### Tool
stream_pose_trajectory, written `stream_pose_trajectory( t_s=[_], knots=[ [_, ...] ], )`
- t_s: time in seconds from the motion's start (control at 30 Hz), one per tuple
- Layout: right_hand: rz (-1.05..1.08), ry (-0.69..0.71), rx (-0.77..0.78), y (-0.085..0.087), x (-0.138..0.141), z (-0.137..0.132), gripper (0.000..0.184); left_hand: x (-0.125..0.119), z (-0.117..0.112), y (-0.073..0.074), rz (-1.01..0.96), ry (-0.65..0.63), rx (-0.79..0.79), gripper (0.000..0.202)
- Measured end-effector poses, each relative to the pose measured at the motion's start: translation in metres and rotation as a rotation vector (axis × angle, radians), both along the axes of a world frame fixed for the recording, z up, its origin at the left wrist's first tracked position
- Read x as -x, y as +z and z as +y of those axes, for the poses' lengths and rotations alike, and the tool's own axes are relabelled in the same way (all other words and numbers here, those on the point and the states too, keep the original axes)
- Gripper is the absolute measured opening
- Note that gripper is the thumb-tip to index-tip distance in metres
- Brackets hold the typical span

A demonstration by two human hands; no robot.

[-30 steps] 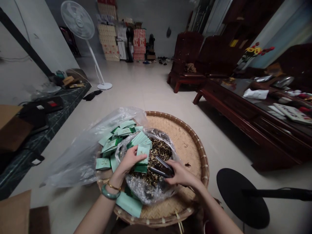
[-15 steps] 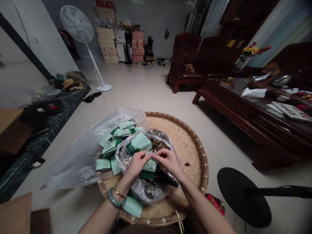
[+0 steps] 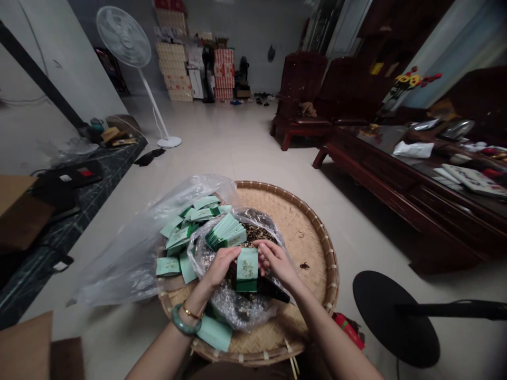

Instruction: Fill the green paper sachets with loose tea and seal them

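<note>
The left hand (image 3: 220,268) is pinching the green packet (image 3: 247,268) by its upper left edge above the plastic bag (image 3: 247,315). The right hand (image 3: 278,264), just off the packet's top, is curling its fingers alongside, contact unclear; the left seems to be bearing it. Fanned packets (image 3: 225,232) are lying beyond.

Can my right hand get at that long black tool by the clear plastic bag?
Probably yes: the right hand is close, and nothing seems to cover the outer end of the black tool.

pale-green packet (image 3: 247,269), dark-green base (image 3: 246,286), print (image 3: 247,267) perhaps gold
</note>
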State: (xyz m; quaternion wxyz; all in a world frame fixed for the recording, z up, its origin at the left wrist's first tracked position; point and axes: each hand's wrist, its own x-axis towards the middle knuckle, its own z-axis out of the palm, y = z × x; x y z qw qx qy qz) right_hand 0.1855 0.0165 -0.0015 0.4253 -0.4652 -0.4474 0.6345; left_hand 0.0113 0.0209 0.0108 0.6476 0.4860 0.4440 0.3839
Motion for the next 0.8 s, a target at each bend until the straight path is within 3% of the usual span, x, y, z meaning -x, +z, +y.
stream_pose_trajectory(
  t_s=[0.07,0.13,0.23,0.27,0.37,0.43,0.5,0.57,0.63,0.73,0.8],
  knots=[
    [0.072,-0.024,0.032,-0.003,-0.001,-0.001,0.050,0.004,0.004,-0.001,-0.042,0.080,0.057,0.040],
    [0.118,-0.055,0.052,-0.006,-0.003,-0.001,0.053,0.013,0.014,0.001,-0.138,0.243,0.104,0.036],
    [0.160,-0.109,0.068,-0.009,-0.008,-0.002,0.054,0.034,0.036,0.009,-0.377,0.717,0.031,0.023],
    [0.171,-0.120,0.074,-0.010,-0.009,-0.003,0.054,0.042,0.044,0.012,-0.444,0.823,0.021,0.017],
    [0.184,-0.123,0.085,-0.012,-0.011,-0.006,0.054,0.055,0.054,0.017,-0.509,0.925,0.017,0.007],
    [0.171,-0.114,0.085,-0.013,-0.010,-0.007,0.053,0.053,0.051,0.015,-0.376,0.974,-0.085,0.016],
    [0.130,-0.116,0.077,-0.015,-0.010,-0.008,0.051,0.045,0.041,0.009,-0.061,0.889,-0.297,0.030],
    [0.057,-0.118,0.052,-0.019,-0.009,-0.008,0.047,0.034,0.031,0.003,0.366,0.583,-0.539,0.025],
    [-0.027,-0.119,0.006,-0.023,-0.009,-0.007,0.042,0.023,0.023,-0.002,0.766,0.263,-0.681,0.017],
    [-0.116,-0.124,-0.063,-0.030,-0.009,-0.005,0.035,0.012,0.018,-0.005,1.258,0.136,-0.697,0.021],
    [-0.146,-0.119,-0.086,-0.034,-0.010,-0.005,0.032,0.010,0.018,-0.007,1.438,0.115,-0.688,0.022]
  ],
)
